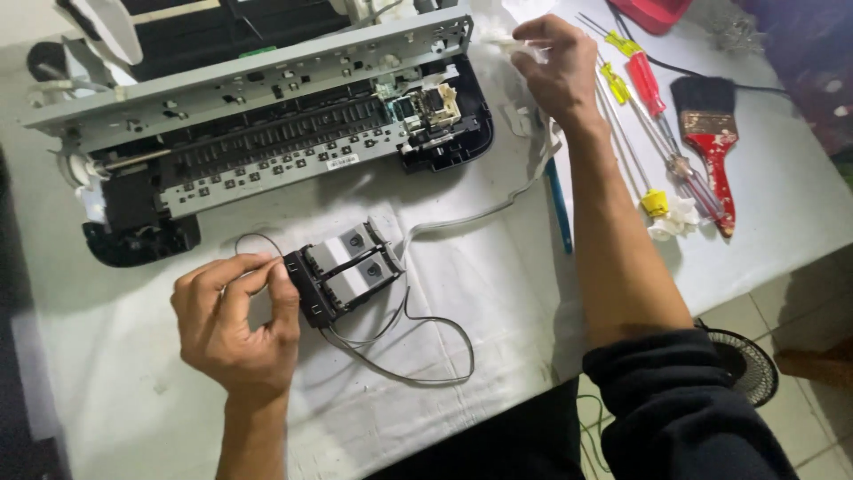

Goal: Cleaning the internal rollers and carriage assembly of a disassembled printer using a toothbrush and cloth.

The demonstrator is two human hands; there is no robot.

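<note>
My left hand (pixel 235 324) rests on the white cloth-covered table, its fingers pinching a thin dark wire and touching the left end of a black and grey printer carriage (pixel 345 271) that holds two cartridges. Thin wires (pixel 418 369) loop out from the carriage toward me. Far across the table my right hand (pixel 555 67) is closed on a crumpled white tissue (pixel 511 40), just right of the opened printer chassis (pixel 258 116). A grey flat ribbon cable (pixel 484 212) runs from the carriage toward that hand.
Several screwdrivers with red and yellow handles (pixel 644 84) and a red-handled paintbrush (pixel 711 138) lie at the right. A blue pen (pixel 558 204) lies beside my forearm. A red box (pixel 653 11) sits at the top edge. A small black fan (pixel 746 364) stands on the tiled floor.
</note>
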